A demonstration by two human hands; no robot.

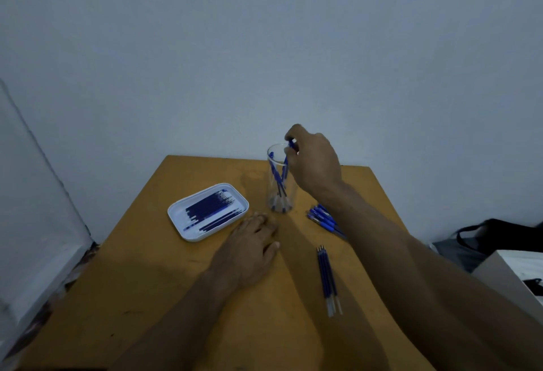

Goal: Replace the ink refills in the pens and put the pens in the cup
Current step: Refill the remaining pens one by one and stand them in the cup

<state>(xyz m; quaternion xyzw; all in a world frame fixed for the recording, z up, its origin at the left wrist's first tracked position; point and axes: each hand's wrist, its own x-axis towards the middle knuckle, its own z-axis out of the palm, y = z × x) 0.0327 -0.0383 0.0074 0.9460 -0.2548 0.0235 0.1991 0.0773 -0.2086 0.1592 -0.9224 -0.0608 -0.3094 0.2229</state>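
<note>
A clear glass cup (279,194) stands at the back of the wooden table (147,297) with blue pens inside it. My right hand (313,162) hovers over the cup's rim and pinches the top of a blue pen (291,145) whose lower part is inside the cup. My left hand (254,243) rests flat on the table, fingers straight, in front of the cup. A white tray (179,218) to the left holds several blue refills. More blue pens (321,217) lie right of the cup, partly hidden by my right forearm. Three refills (328,278) lie near the table's right side.
A pale wall rises behind the table. A dark bag (505,235) and a white box (511,273) sit off the table's right edge. A white panel (35,209) leans at the left.
</note>
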